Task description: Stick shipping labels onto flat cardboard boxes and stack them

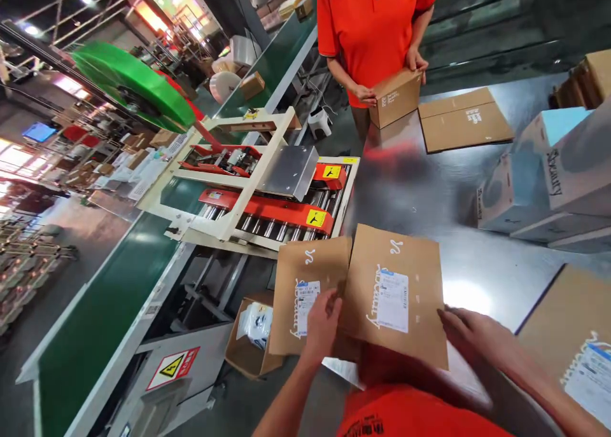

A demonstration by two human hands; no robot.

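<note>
A brown cardboard carton point(422, 278) with white lettering and a shipping label is tilted up in front of me. My right hand point(465, 329) pinches its right edge. At its left edge, my left hand point(325, 316) has curled fingers gripping the cardboard. A second labelled carton point(286, 271) lies to the left, partly behind my left hand, which overlaps its label. The fingertips of my left hand are partly hidden at the seam between the two cartons.
A metal table point(405, 195) extends ahead, beside a carton sealer point(267, 195) with rollers. White boxes point(515, 189) stand right, near a flat carton point(465, 122) and another labelled carton point(539, 303). Opposite, a co-worker in red holds a box point(396, 100). An open carton point(251, 360) sits low left.
</note>
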